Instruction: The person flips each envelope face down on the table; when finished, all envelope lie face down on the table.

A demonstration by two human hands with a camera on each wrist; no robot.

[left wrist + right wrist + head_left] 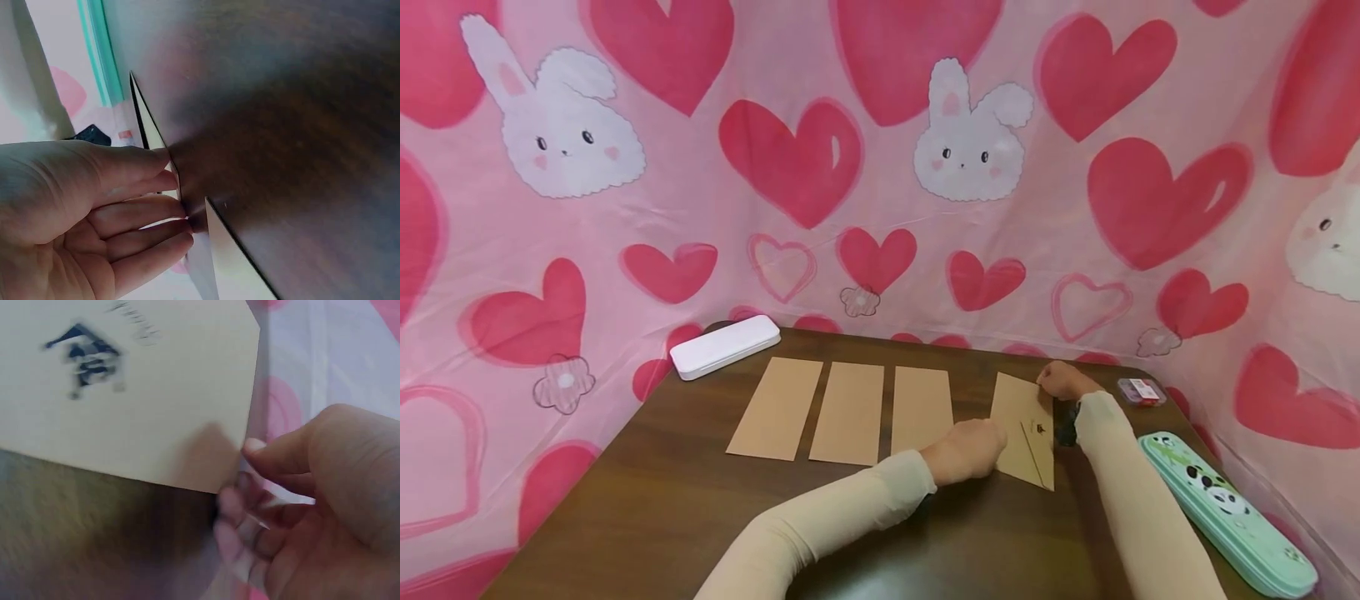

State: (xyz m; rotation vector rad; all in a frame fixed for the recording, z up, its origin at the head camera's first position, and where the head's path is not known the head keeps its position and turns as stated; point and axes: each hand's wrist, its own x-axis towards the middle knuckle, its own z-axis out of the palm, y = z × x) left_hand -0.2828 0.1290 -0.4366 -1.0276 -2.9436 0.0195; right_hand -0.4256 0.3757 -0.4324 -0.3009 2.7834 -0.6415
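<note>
A tan kraft paper card [1011, 408] lies at the right end of a row, turned slightly askew. It bears a small dark printed emblem [94, 362] and a thin diagonal line. My left hand [966, 450] pinches its left edge; in the left wrist view the thumb and forefinger meet on that edge while the other fingers extend beside it. At the far right corner, my right hand [1063, 381] holds the card between thumb and fingers. Left of it lie three plain tan sheets [921, 404], the nearest partly hidden behind my left hand.
A white case [726, 346] sits at the back left of the dark wooden table [647, 492]. Along the right edge lie a mint-green panda pencil case [1228, 508] and a small clear box [1141, 392]. A pink heart-patterned cloth [880, 192] hangs behind.
</note>
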